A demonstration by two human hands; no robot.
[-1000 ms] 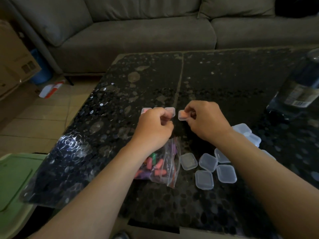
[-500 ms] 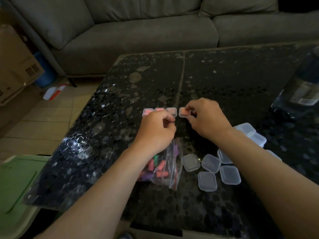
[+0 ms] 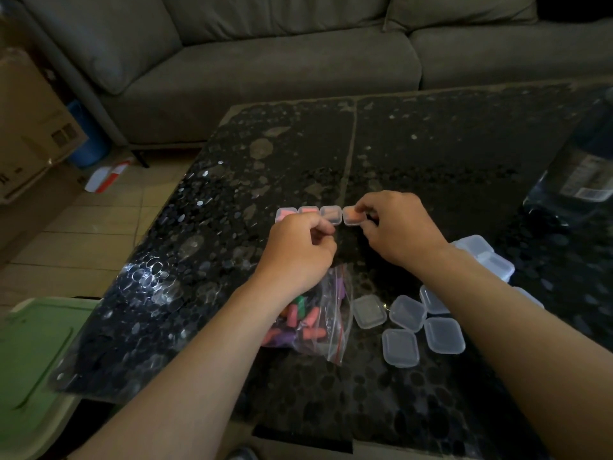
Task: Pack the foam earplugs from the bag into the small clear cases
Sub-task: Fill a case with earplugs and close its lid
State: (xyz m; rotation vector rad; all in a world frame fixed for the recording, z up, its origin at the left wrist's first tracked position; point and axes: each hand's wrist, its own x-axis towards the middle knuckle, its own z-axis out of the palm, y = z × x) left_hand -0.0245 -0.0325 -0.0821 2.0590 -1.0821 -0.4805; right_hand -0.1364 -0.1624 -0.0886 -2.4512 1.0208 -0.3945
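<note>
A clear zip bag [image 3: 323, 322] of pink, purple and green foam earplugs lies on the dark table, partly under my left wrist. Beyond it runs a row of small clear cases with pink earplugs inside [image 3: 308, 211]. My right hand [image 3: 394, 232] pinches the rightmost filled case [image 3: 351, 216] at the end of that row. My left hand [image 3: 300, 254] hovers just near the row with its fingers curled; whether it holds anything is hidden. Several empty clear cases [image 3: 406, 330] lie to the right of the bag, under my right forearm.
A dark bottle [image 3: 583, 180] stands at the table's right edge. More clear cases [image 3: 481, 254] are stacked behind my right wrist. A grey sofa [image 3: 265, 61] runs along the far side, a cardboard box [image 3: 30, 127] sits at the left, and a green bin lid [image 3: 30, 366] is near left.
My right hand has brought the filled case down and left to the end of the row. My left hand has pulled back slightly, uncovering the middle cases.
</note>
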